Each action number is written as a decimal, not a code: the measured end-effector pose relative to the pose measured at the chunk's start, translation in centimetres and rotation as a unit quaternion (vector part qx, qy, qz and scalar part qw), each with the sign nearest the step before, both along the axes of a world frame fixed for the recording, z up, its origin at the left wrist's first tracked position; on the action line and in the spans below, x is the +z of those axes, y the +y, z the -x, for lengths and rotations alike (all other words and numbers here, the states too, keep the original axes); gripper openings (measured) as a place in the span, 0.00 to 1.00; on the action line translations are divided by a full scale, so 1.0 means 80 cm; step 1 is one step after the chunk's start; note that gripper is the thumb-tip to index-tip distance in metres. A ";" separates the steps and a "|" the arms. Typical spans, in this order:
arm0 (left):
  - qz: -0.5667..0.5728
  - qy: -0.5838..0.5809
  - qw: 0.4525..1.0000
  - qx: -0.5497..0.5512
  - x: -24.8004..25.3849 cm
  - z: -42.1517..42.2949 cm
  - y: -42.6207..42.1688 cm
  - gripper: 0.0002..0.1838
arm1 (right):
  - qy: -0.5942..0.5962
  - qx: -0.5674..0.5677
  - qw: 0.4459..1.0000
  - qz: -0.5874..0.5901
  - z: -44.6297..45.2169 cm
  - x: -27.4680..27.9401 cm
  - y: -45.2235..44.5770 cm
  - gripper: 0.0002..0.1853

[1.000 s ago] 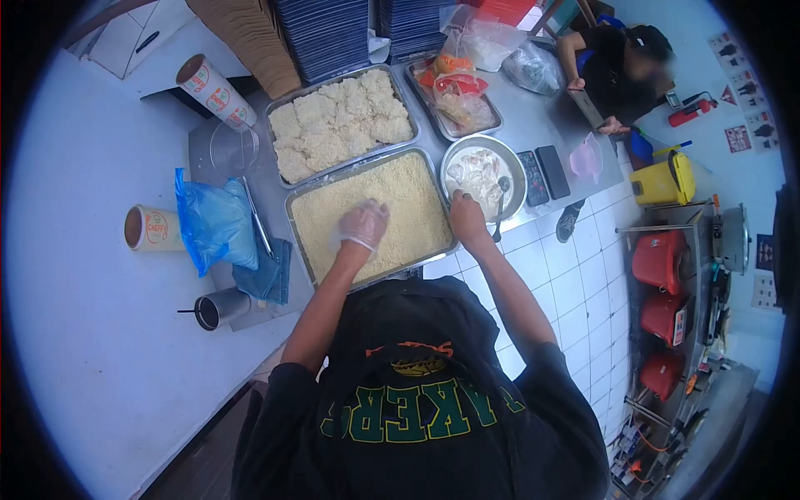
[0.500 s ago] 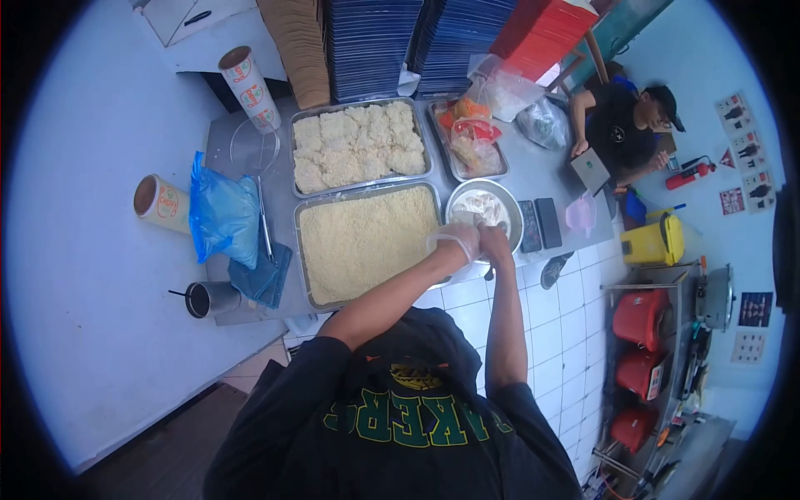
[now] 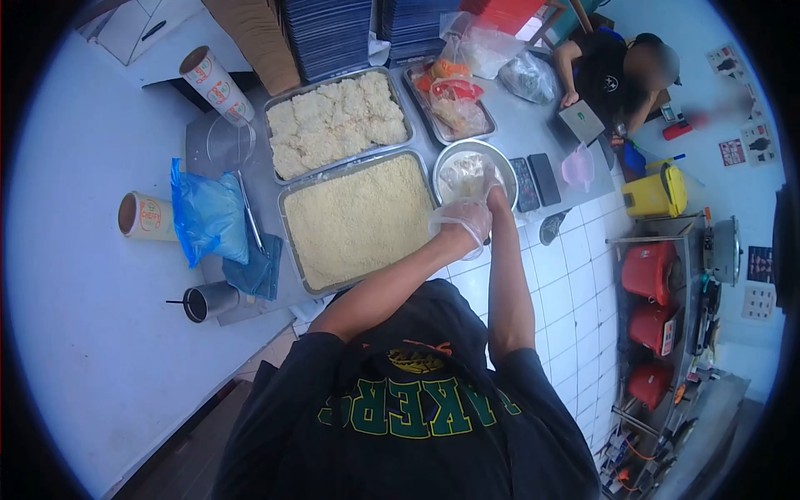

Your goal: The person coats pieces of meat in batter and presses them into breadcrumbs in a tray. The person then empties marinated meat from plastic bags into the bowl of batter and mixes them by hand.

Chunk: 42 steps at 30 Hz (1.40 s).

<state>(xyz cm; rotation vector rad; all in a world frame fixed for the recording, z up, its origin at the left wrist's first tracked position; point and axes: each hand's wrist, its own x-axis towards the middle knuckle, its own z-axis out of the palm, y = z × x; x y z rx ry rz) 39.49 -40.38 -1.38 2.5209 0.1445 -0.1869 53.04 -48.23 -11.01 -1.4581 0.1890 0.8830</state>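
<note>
My left hand point(image 3: 468, 215), in a clear plastic glove, is at the near edge of a round metal bowl point(image 3: 510, 162). Its fingers point into the bowl and are mostly hidden by the glove and wrist. Just to its right, my right hand point(image 3: 496, 193) reaches over the bowl's near right rim, fingers small and blurred. Whitish, wet-looking pieces point(image 3: 467, 171) lie in the bowl. Left of it, pale crumbs point(image 3: 358, 221) fill a metal tray point(image 3: 284, 218). Behind that, another metal tray point(image 3: 268, 125) carries rows of crumb-coated pieces point(image 3: 333, 121).
A tray point(image 3: 489, 127) of plastic bags stands behind the bowl. Right of it are a black scale point(image 3: 525, 185) and pink container point(image 3: 577, 169). A blue bag point(image 3: 212, 212) and metal tumbler point(image 3: 207, 302) sit left. Another person point(image 3: 604, 67) is at the table's far right.
The view has shifted, moving the table upward and left in the picture. My hands remain at the bowl; more of its contents shows. The other person has leaned slightly.
</note>
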 end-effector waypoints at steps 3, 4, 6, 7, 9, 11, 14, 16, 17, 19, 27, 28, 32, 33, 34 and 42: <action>-0.009 -0.033 0.998 -0.051 0.013 0.010 -0.004 0.15 | -0.054 0.029 0.998 0.009 -0.006 -0.016 -0.007 0.44; -0.006 -0.031 0.998 -0.049 0.015 0.011 -0.005 0.15 | -0.067 0.041 0.997 0.001 0.000 0.003 -0.007 0.42; 0.009 -0.062 0.995 -0.075 0.016 0.013 -0.011 0.15 | 0.009 -0.010 0.999 -0.053 0.013 0.032 -0.003 0.35; 0.012 -0.060 0.996 -0.072 0.016 0.014 -0.015 0.15 | 0.012 -0.007 0.999 -0.049 0.013 0.026 -0.010 0.35; 0.070 -0.100 0.992 -0.038 0.016 0.016 -0.024 0.15 | 0.013 -0.007 0.997 -0.075 0.009 0.022 -0.020 0.29; 0.100 -0.106 0.988 -0.041 0.013 0.017 -0.025 0.15 | 0.025 -0.004 0.997 -0.073 0.004 0.023 -0.025 0.26; 0.148 -0.125 0.981 -0.017 0.001 0.023 -0.026 0.14 | -0.134 0.180 0.970 0.097 -0.034 -0.006 -0.015 0.22; 0.169 -0.133 0.977 0.017 -0.016 0.036 -0.028 0.14 | -0.494 0.372 0.704 0.348 -0.030 -0.002 0.018 0.21; 0.199 -0.141 0.969 0.036 -0.027 0.047 -0.026 0.13 | -0.492 0.376 0.706 0.345 -0.028 -0.004 0.036 0.21; 0.239 -0.131 0.960 0.057 -0.057 0.076 -0.018 0.13 | -0.515 0.478 0.607 0.372 -0.030 -0.014 0.065 0.18; 0.145 -0.072 0.926 0.342 -0.133 0.278 0.062 0.18 | -0.434 0.579 0.583 0.368 -0.072 -0.039 0.049 0.21; 0.165 -0.080 0.898 0.400 -0.139 0.295 0.067 0.17 | -0.396 0.608 0.585 0.362 -0.072 -0.038 0.038 0.22; 0.213 -0.060 0.838 0.498 -0.125 0.313 0.083 0.17 | -0.498 0.578 0.559 0.325 -0.084 -0.019 0.036 0.24; 0.266 -0.042 0.794 0.546 -0.127 0.309 0.080 0.17 | -0.519 0.568 0.554 0.316 -0.081 -0.016 0.031 0.24; 0.318 -0.019 0.745 0.587 -0.128 0.305 0.080 0.17 | -0.507 0.534 0.612 0.287 -0.074 0.000 0.019 0.25; 0.257 -0.023 0.865 0.430 -0.154 0.269 0.127 0.15 | -0.398 0.493 0.611 0.475 -0.067 0.071 -0.014 0.21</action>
